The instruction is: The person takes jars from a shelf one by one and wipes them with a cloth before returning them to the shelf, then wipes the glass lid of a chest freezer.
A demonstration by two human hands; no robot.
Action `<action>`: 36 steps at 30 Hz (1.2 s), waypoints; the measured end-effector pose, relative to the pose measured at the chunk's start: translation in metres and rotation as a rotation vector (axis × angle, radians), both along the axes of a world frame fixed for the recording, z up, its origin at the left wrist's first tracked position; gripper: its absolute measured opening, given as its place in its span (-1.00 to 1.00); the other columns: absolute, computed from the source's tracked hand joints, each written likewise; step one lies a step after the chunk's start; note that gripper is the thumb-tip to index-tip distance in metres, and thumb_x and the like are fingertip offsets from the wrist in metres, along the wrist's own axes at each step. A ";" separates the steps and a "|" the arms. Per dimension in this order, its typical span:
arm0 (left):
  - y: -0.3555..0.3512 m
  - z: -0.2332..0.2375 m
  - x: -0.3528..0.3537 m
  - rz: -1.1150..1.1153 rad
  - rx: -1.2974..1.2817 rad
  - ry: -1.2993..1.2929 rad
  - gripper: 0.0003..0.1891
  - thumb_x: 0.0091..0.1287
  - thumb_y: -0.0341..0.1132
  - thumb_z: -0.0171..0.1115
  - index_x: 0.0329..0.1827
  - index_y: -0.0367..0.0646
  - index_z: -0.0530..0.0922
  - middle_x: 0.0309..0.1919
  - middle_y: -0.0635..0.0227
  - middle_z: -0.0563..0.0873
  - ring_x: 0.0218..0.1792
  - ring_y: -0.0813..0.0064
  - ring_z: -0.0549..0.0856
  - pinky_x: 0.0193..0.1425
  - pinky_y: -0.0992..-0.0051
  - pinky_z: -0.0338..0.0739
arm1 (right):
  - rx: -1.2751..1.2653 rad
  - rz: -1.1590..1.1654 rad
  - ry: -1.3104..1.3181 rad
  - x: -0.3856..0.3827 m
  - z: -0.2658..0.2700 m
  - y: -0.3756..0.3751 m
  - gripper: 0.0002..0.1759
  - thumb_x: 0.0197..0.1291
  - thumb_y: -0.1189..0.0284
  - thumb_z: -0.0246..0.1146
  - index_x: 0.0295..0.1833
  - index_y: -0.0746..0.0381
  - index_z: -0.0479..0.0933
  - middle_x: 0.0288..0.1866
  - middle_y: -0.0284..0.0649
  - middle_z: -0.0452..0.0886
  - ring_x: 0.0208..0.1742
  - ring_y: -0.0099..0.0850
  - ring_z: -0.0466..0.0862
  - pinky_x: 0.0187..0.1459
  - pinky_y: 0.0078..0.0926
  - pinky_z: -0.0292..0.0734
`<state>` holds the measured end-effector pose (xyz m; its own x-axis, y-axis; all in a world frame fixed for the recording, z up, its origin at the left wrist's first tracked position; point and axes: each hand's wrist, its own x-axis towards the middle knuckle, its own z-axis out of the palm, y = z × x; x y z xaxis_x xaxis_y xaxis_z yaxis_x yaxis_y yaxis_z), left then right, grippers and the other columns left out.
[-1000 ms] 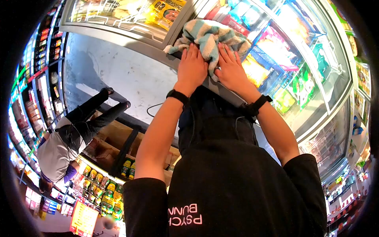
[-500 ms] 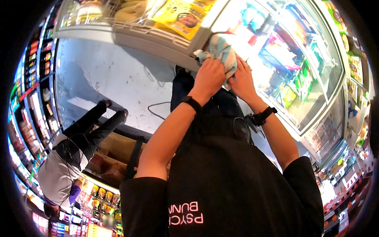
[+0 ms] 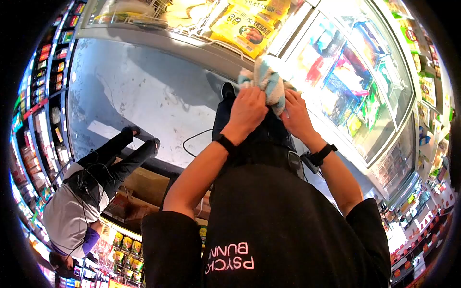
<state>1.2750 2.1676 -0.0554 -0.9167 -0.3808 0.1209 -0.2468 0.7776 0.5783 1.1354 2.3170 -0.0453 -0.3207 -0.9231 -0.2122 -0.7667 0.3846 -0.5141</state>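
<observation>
A crumpled cloth (image 3: 270, 81) with white and pale blue stripes is bunched between my two hands, in front of my waist. My left hand (image 3: 247, 111) has its fingers closed around the left side of it. On the other side, my right hand (image 3: 297, 116) pinches the cloth with curled fingers. Folds of it stick up above both hands and overlap the corner of the bright freezer (image 3: 307, 103) in this view. My fingertips are partly hidden in the fabric.
Yellow food packets (image 3: 249, 31) lie in a glass-fronted case ahead. The freezer on the right has a glass top, with blue baskets inside. At the left stands another person (image 3: 77, 206), near stocked shelves (image 3: 41, 96). A thin cable (image 3: 192, 139) lies over the pale floor.
Both hands have drawn the cloth slightly closer to my body, off the freezer's corner edge. The view has shifted a little, and both hands still grip the cloth.
</observation>
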 end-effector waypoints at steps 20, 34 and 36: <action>-0.036 -0.032 0.028 0.233 0.156 -0.126 -0.22 0.33 -0.37 0.25 0.60 -0.33 0.14 0.59 -0.08 0.19 0.58 -0.09 0.20 0.60 0.07 0.19 | 0.041 0.120 -0.122 0.005 -0.019 -0.073 -0.15 0.19 0.39 0.37 0.53 0.42 0.19 0.52 0.10 0.34 0.56 -0.02 0.31 0.55 -0.19 0.22; -0.109 -0.042 0.017 0.335 -0.017 -0.166 -0.30 0.28 -0.30 0.21 0.51 -0.31 0.29 0.51 0.02 0.38 0.59 0.06 0.25 0.67 0.11 0.06 | -0.118 0.156 -0.118 0.026 -0.029 -0.147 -0.18 0.03 0.47 0.42 0.42 0.47 0.30 0.43 0.18 0.41 0.48 0.05 0.40 0.49 -0.13 0.30; -0.087 -0.036 0.019 0.252 0.014 -0.141 -0.30 0.27 -0.30 0.22 0.50 -0.31 0.30 0.51 0.04 0.38 0.59 0.07 0.25 0.67 0.11 0.06 | -0.031 0.134 -0.114 0.019 -0.024 -0.122 -0.18 0.04 0.48 0.42 0.42 0.47 0.30 0.42 0.17 0.42 0.48 0.05 0.40 0.49 -0.13 0.31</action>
<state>1.2940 2.0804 -0.0919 -0.8002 -0.5997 -0.0080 -0.5101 0.6736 0.5348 1.1546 2.1946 -0.0690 -0.1701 -0.9627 -0.2106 -0.7460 0.2655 -0.6108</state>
